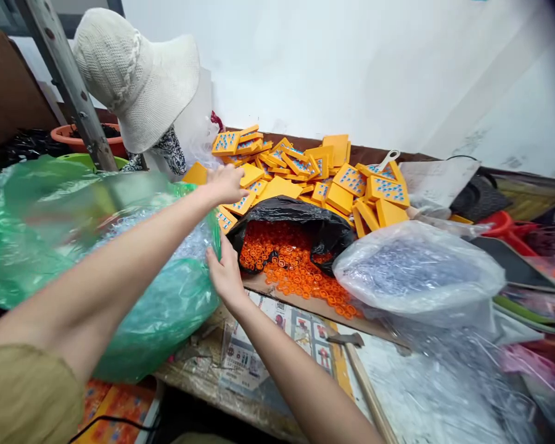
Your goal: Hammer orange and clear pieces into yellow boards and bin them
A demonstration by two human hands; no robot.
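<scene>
Left hand (226, 184) hung over the far yellow cases (300, 166); right hand (226, 271) was at the right edge of the left-side green bag (176, 308). Couldn't tell either grip. Possible spill, if an arm snagged the bag.

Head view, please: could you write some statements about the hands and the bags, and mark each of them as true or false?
1. Orange rings lie inside the black bag and also in front of its mouth. True.
2. The left hand is inside the black bag. False: it is at the left end of the pile of yellow blocks.
3. The right hand is at the edge of the green bag. True.
4. In the picture, the translucent white bag is left of the black bag. False: it is on the right.
5. The wooden-handled tool lies nearer to the camera than the black bag, with no hand on it. True.
</scene>
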